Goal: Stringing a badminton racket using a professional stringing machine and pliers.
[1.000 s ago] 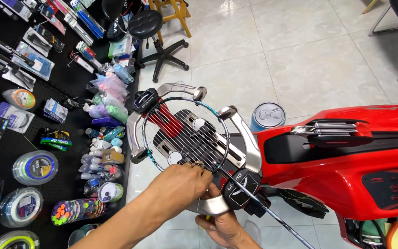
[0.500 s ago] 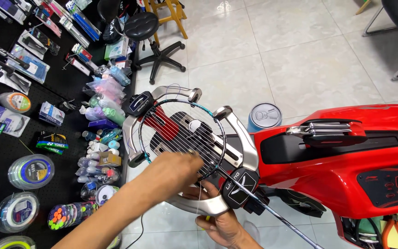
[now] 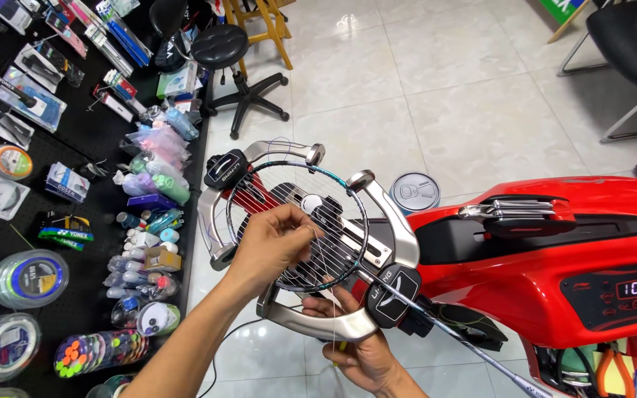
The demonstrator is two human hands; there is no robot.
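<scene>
A badminton racket [image 3: 348, 193] with a dark teal frame is clamped flat in the silver cradle [image 3: 399, 221] of a red stringing machine [image 3: 547, 273]. My left hand [image 3: 270, 243] hovers over the string bed, fingers pinched on a thin pale string [image 3: 317, 254]. Below the cradle's near edge, my right hand [image 3: 359, 352] reaches up from underneath and pinches the same string where it hangs down. The racket's shaft [image 3: 466, 346] runs toward the lower right.
A black display wall [image 3: 46, 191] at left holds string reels, grips and packets. A black stool [image 3: 223, 51] and a wooden stool stand on the tiled floor beyond. A round tin [image 3: 414, 193] sits behind the cradle. A black chair [image 3: 628, 44] is at top right.
My left hand has lifted from the lower string bed toward its middle, drawing the string up. The view has shifted slightly.
</scene>
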